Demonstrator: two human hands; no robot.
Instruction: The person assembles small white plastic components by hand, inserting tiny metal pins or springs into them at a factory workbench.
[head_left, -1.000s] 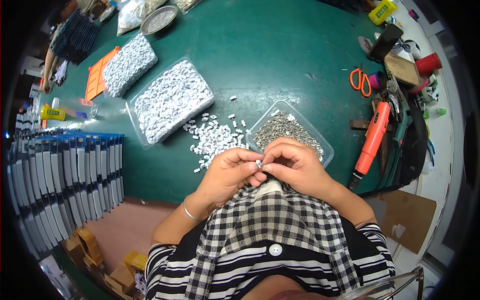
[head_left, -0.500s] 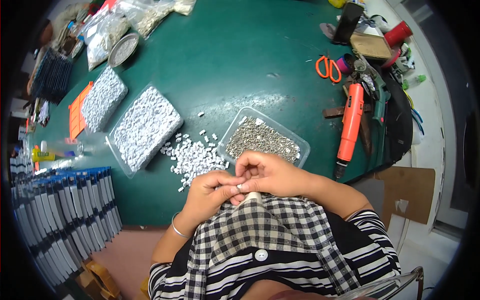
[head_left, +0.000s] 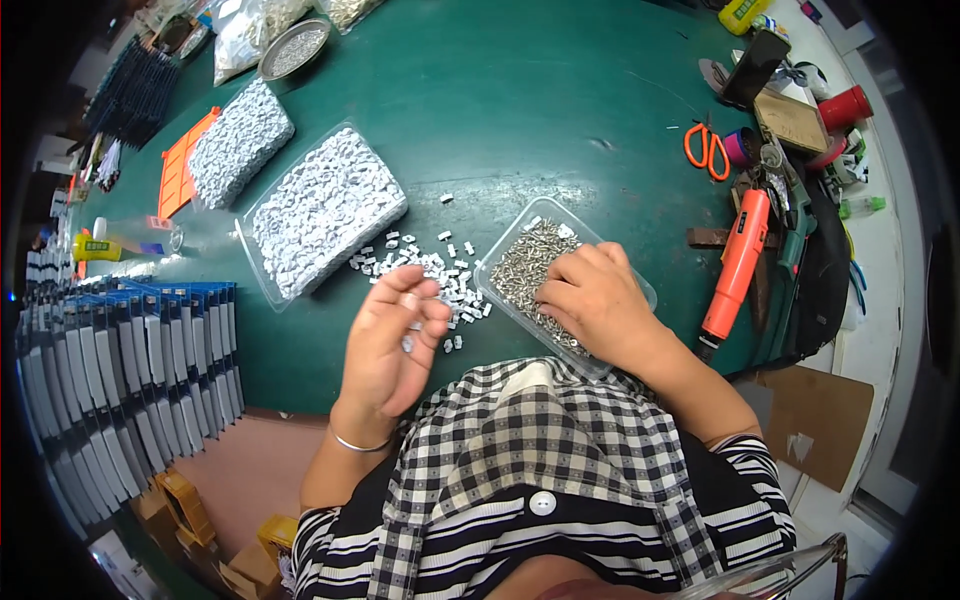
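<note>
My left hand is raised palm up over the near edge of the table, its fingers curled around small white plastic pieces. My right hand reaches into a clear plastic tub of small metal screws; its fingers are bent together, and the tips are partly hidden among the screws. Between the hands and a larger tub lies a loose pile of white plastic pieces. That larger clear tub, heaped with the same white pieces, stands to the left.
Another heap of white pieces stands beside an orange tray. On the right lie an orange electric screwdriver and orange-handled scissors. A metal bowl sits far left. Stacked grey-and-blue parts flank the near left.
My hands were together at my chest over a small white piece. Now they are apart: the right has gone into the screw tub, the left has moved left. The whole view has shifted.
</note>
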